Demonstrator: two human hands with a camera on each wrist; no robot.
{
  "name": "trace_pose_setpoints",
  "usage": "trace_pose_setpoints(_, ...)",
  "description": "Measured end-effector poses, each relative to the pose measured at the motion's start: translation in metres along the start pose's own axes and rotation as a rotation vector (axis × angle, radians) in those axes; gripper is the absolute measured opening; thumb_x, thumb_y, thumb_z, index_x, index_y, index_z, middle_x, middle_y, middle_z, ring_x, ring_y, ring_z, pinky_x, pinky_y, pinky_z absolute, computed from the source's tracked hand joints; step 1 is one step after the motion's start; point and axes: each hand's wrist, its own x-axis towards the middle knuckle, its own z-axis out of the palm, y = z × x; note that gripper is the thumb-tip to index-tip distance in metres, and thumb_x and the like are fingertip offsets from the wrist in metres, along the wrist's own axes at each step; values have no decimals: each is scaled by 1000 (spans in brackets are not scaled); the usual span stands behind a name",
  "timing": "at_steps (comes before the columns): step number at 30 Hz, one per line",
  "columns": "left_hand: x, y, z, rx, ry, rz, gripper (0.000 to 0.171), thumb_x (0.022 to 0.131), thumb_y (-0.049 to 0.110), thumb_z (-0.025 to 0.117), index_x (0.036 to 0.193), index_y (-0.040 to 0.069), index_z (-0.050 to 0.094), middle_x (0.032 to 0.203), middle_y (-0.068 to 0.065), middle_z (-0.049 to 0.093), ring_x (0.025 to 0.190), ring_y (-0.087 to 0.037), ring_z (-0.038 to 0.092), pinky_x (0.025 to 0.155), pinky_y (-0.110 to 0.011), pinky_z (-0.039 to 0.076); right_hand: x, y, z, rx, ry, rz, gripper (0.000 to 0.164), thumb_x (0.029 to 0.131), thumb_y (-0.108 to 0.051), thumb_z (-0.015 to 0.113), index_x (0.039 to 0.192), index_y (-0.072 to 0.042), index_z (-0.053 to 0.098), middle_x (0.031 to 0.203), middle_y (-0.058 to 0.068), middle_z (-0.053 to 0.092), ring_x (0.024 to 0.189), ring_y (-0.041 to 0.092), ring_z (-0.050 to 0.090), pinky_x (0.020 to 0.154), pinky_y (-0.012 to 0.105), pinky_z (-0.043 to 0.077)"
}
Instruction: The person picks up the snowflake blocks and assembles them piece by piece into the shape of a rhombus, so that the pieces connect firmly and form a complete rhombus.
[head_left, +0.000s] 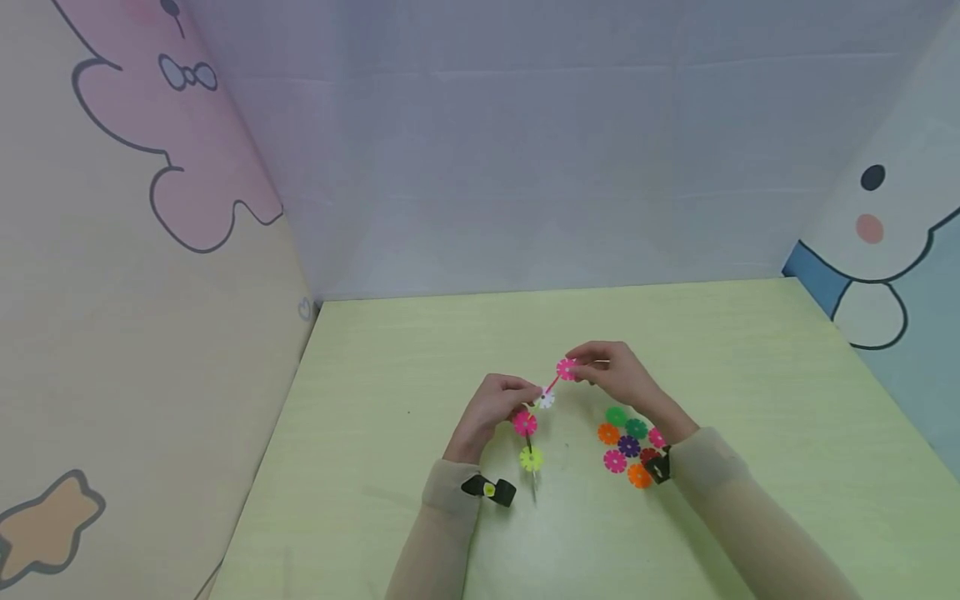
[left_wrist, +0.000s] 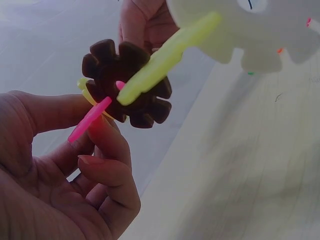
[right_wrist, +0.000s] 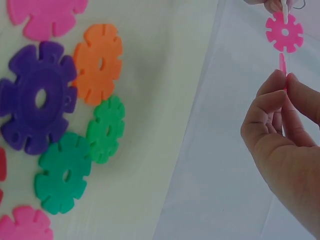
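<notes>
A chain of slotted plastic snowflake discs stretches between the two hands above the table. My left hand (head_left: 493, 405) pinches the chain near its middle, by a brown disc (left_wrist: 105, 65) and an edge-on pink disc (left_wrist: 90, 120). A yellow-green disc (left_wrist: 167, 67) leads from the brown one toward a white disc (head_left: 547, 398). Below the left fingers hangs a yellow disc (head_left: 531, 459). At the chain's upper right end, my right hand (head_left: 617, 368) pinches a pink disc (head_left: 566, 369) between thumb and fingertips. Another pink disc (right_wrist: 284, 32) faces the right wrist camera, just beyond those fingertips.
Loose discs lie in a cluster on the pale yellow table (head_left: 405, 358), under the right forearm. Among them are a purple disc (right_wrist: 37, 97), an orange disc (right_wrist: 98, 64) and a teal disc (right_wrist: 64, 172). A pale curtain (head_left: 525, 167) stands behind the table.
</notes>
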Motion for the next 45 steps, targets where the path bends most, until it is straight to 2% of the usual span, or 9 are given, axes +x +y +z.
trace_pose_setpoints(3,0,0,0,4,1,-4,20,84,23,75,87,3,75,78,-13,66,56,-15,55,54,-25,46,1,-1,1,4,-12,0,26,90,-15,68,112,-1,66,95,9,67,87,33,65,74,35,52)
trace_pose_setpoints(7,-1,1,0,7,-3,-3,22,84,24,74,88,2,75,78,-13,66,56,-15,54,54,-25,46,0,-6,2,22,-17,12,25,91,-11,66,113,3,65,96,12,67,88,36,65,76,42,52)
trace_pose_setpoints(13,0,1,0,13,0,-2,22,84,24,74,89,2,75,75,-10,65,56,-15,54,53,-25,46,-11,-32,1,42,-25,22,24,92,-3,63,113,8,63,96,19,66,86,33,65,79,53,49)
trace_pose_setpoints(19,0,0,0,17,2,-1,20,85,23,74,88,3,75,73,-8,65,56,-15,54,53,-25,46,-15,-43,1,43,-38,39,24,93,-4,61,114,8,62,96,19,66,84,29,65,80,50,49)
trace_pose_setpoints(27,-1,0,0,7,-2,8,18,84,23,74,85,5,76,76,-14,65,54,-14,52,52,-24,44,-13,-40,2,48,-64,50,25,93,-8,62,114,7,63,94,17,69,78,24,64,79,50,49)
trace_pose_setpoints(34,-2,1,2,-6,11,35,16,84,19,74,82,3,75,69,-10,62,54,-13,50,52,-23,43,-1,-4,6,49,-42,47,24,92,-13,66,110,2,66,94,11,70,84,34,66,76,46,50)
trace_pose_setpoints(38,-2,2,4,-18,26,35,15,83,17,75,82,2,74,67,-5,62,56,-12,51,53,-23,43,-1,-5,6,43,-34,45,20,91,-14,67,106,-1,68,92,9,70,85,37,65,74,44,51)
trace_pose_setpoints(42,-1,2,6,-21,35,42,14,83,15,74,81,2,74,66,-3,62,56,-11,50,53,-23,42,-3,-8,6,58,-37,69,19,90,-13,68,104,0,69,91,9,70,85,39,64,77,52,49)
trace_pose_setpoints(45,-2,2,6,-20,38,52,13,84,15,74,79,2,75,66,-3,62,55,-11,50,51,-22,41,-3,-9,6,65,-50,75,19,90,-13,68,104,0,69,91,9,70,86,40,64,79,54,48)
